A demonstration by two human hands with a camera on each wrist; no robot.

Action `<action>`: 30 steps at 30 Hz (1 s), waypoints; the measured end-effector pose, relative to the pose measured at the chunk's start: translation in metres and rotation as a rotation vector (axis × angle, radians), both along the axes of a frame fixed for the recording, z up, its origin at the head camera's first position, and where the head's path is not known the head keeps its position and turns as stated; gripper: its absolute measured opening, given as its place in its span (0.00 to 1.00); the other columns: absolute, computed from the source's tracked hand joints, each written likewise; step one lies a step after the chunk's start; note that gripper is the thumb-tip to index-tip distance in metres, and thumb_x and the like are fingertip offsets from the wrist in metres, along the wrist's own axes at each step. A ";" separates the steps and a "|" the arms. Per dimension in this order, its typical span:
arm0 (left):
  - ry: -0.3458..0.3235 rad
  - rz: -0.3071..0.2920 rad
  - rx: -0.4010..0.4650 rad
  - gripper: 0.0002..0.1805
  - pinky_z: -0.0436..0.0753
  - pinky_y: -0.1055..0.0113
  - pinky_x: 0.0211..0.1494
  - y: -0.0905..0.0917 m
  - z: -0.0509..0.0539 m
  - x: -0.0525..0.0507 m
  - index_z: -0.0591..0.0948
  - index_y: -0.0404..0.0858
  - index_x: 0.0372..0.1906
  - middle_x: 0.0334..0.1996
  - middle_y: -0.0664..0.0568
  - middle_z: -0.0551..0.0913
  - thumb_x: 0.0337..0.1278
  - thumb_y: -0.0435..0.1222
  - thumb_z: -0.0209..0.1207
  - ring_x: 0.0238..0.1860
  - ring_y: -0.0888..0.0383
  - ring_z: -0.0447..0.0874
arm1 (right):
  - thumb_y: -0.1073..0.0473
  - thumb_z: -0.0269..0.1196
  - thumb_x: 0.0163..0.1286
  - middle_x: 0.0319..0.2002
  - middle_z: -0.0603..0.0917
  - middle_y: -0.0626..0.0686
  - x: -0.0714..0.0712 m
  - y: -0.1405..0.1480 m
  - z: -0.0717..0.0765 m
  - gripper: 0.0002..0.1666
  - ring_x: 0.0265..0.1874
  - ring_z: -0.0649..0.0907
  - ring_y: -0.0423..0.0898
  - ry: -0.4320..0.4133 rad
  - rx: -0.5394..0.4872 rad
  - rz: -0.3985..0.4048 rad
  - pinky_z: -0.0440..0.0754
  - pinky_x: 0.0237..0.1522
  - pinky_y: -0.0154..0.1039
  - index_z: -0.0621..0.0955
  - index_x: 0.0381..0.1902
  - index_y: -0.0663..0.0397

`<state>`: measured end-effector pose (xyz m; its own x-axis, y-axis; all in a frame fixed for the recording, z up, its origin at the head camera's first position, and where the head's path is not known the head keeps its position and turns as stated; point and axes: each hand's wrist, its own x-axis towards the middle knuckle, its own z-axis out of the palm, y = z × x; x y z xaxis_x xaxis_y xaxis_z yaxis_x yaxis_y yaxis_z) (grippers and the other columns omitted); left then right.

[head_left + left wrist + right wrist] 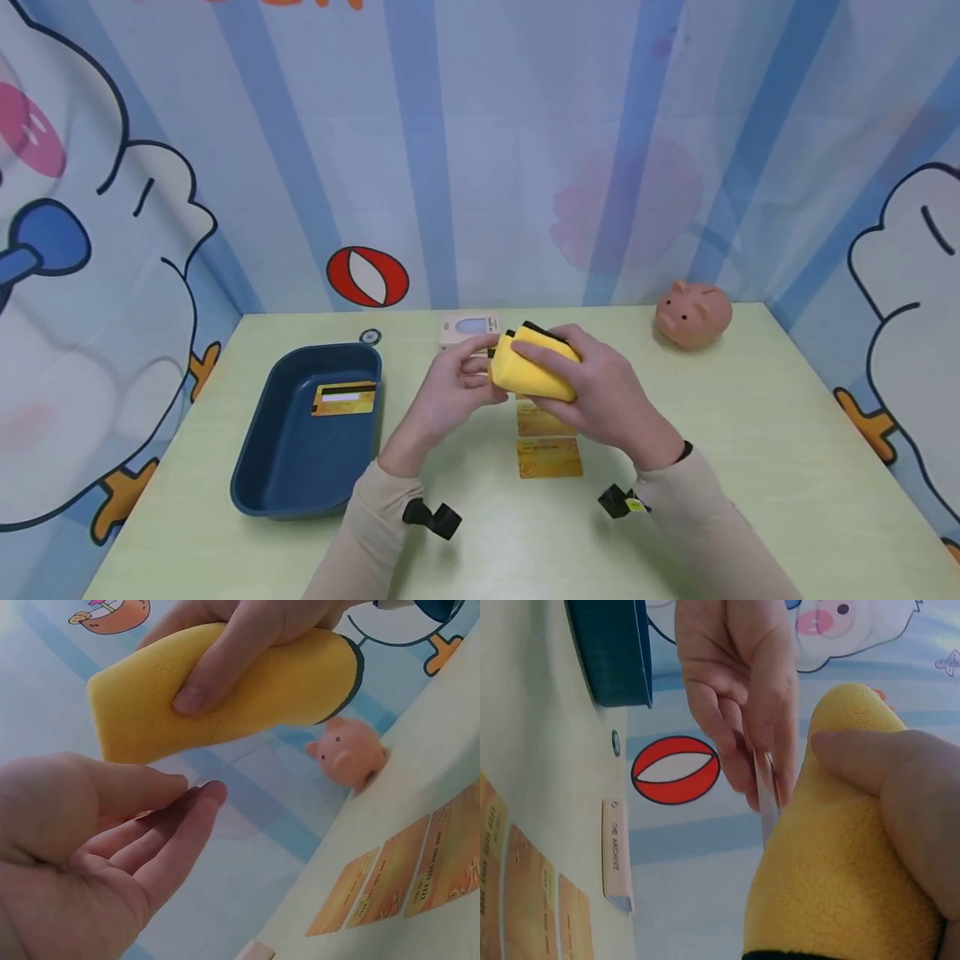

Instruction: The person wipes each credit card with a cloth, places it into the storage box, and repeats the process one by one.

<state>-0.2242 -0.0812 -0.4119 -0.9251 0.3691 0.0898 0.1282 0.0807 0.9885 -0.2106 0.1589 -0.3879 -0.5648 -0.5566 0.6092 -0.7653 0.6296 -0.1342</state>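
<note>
My right hand [611,387] grips a folded yellow cloth [534,367] with black edging, its thumb and fingers curled round it. In the right wrist view, my left hand [739,690] pinches a thin card [764,784] between thumb and fingers. This card shows nearly edge-on, and the cloth [832,862] hides part of it. From the left wrist, the cloth [225,694] appears just above the card; contact between them is hard to tell. Below the hands, several gold cards [550,458] lie in a column on the table, partly covered by the right hand.
A dark blue tray [247,492] stands at the left with a gold card [343,408] inside. Behind the hands is a pale box [450,330]. A small round disc [371,337] lies near the tray's far corner. At the back right sits a pink piggy bank [693,315].
</note>
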 end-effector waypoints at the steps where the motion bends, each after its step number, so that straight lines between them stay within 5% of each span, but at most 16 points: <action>1: 0.002 -0.015 -0.009 0.38 0.89 0.57 0.56 0.001 0.000 0.001 0.69 0.42 0.79 0.60 0.40 0.86 0.67 0.25 0.65 0.57 0.45 0.89 | 0.50 0.79 0.61 0.55 0.80 0.61 0.001 -0.002 -0.001 0.40 0.43 0.84 0.54 0.001 0.003 0.010 0.89 0.40 0.51 0.79 0.71 0.36; 6: 0.024 -0.059 -0.007 0.40 0.89 0.57 0.57 0.006 0.002 0.004 0.68 0.41 0.79 0.62 0.40 0.84 0.65 0.19 0.63 0.59 0.45 0.87 | 0.49 0.77 0.63 0.57 0.81 0.62 0.004 -0.010 -0.006 0.39 0.42 0.84 0.54 0.006 0.009 0.037 0.88 0.37 0.51 0.78 0.72 0.35; 17: 0.113 -0.014 -0.043 0.38 0.90 0.58 0.55 0.005 0.004 0.006 0.71 0.38 0.76 0.58 0.40 0.84 0.62 0.19 0.66 0.51 0.47 0.89 | 0.32 0.66 0.71 0.56 0.80 0.62 0.007 -0.020 -0.010 0.38 0.45 0.82 0.55 0.030 0.073 -0.004 0.86 0.38 0.53 0.75 0.75 0.34; 30: 0.069 -0.005 0.002 0.41 0.90 0.56 0.55 0.004 0.005 0.008 0.68 0.40 0.79 0.60 0.38 0.80 0.63 0.19 0.64 0.52 0.45 0.87 | 0.45 0.73 0.68 0.57 0.80 0.65 0.011 -0.023 -0.009 0.37 0.49 0.82 0.59 0.038 0.097 -0.045 0.87 0.37 0.57 0.77 0.73 0.37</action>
<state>-0.2165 -0.0769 -0.4068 -0.9148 0.3735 0.1537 0.1962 0.0784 0.9774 -0.1998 0.1356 -0.3974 -0.5683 -0.5883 0.5753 -0.7391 0.6723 -0.0427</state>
